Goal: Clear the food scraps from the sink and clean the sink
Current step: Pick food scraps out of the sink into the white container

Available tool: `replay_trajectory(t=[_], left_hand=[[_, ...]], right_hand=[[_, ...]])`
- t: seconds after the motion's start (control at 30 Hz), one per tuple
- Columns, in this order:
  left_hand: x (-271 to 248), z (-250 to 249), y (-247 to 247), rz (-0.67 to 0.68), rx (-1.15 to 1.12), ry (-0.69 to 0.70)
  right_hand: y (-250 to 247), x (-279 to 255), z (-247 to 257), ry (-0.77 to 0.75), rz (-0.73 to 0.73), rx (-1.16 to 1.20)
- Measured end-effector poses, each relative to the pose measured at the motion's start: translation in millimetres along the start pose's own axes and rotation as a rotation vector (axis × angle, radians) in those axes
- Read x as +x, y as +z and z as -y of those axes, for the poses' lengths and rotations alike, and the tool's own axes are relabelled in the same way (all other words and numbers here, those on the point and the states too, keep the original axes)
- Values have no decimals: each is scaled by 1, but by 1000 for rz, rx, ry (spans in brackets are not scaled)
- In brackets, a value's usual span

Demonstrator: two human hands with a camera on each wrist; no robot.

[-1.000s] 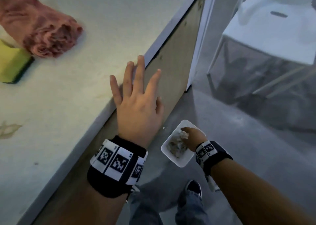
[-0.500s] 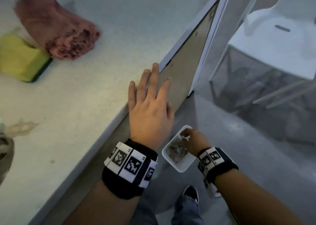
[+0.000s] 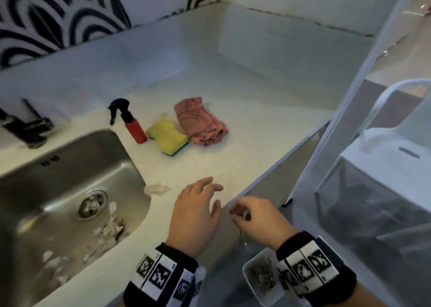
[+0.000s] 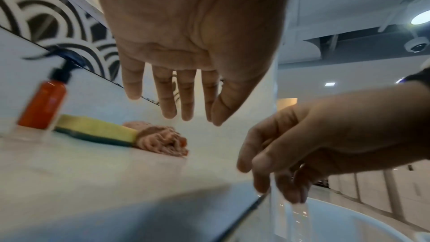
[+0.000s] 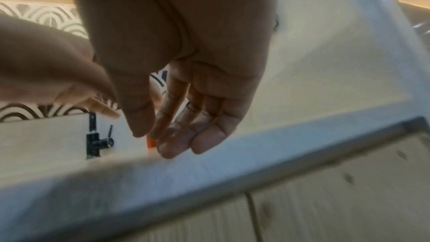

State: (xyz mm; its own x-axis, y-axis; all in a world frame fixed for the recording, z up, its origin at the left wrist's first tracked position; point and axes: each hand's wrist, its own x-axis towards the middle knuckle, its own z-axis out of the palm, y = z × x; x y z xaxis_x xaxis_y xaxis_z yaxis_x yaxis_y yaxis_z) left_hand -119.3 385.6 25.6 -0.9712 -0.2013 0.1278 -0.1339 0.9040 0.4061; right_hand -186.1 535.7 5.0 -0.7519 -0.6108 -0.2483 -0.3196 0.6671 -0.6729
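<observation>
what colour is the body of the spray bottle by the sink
Red, with a black trigger head; the spray bottle shows best in the head view.

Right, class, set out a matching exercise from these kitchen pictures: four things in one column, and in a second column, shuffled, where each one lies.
Things:
1. food scraps
2. sponge
3. spray bottle
4. pink cloth

Places:
A. on the counter, right of the sponge and against it
B. standing on the counter nearest the sink's back corner
C. scattered in the sink by the drain
D. lying flat between the bottle and the cloth

Pairs: 1-C, 2-D, 3-B, 4-A
</observation>
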Motion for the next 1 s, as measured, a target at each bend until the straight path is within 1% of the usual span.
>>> replay_trajectory(t=[0.1, 0.2, 0.3, 0.4, 0.53, 0.6, 0.67, 0.73, 0.83, 0.9, 1.0], left_hand=[[-13, 32, -33, -39, 1, -90], [-23, 66, -66, -84, 10, -170], [-25, 102, -95, -121, 16, -245], [-28, 140, -116, -134, 25, -329], [-30, 188, -122, -116, 7, -400], [-30, 211, -119, -104, -19, -417], [-29, 231, -117, -86, -61, -431], [-26, 247, -116, -74, -117, -444], [-22, 267, -118, -37, -156, -446], [-18, 281, -123, -7, -115, -438], [-14, 307, -130, 33, -76, -452]], right_hand=[[-13, 10, 47, -122, 4, -57], [-12, 35, 88, -195, 22, -131], [4, 69, 123, -186, 79, -249], [32, 98, 151, -127, 121, -348], [71, 120, 174, 0, 152, -438], [85, 126, 180, 25, 115, -501], [94, 132, 185, 18, 61, -551], [99, 138, 189, -1, 53, -576], [104, 145, 201, -33, 98, -616], [107, 148, 214, -48, 138, -634], [117, 155, 238, -89, 186, -583]])
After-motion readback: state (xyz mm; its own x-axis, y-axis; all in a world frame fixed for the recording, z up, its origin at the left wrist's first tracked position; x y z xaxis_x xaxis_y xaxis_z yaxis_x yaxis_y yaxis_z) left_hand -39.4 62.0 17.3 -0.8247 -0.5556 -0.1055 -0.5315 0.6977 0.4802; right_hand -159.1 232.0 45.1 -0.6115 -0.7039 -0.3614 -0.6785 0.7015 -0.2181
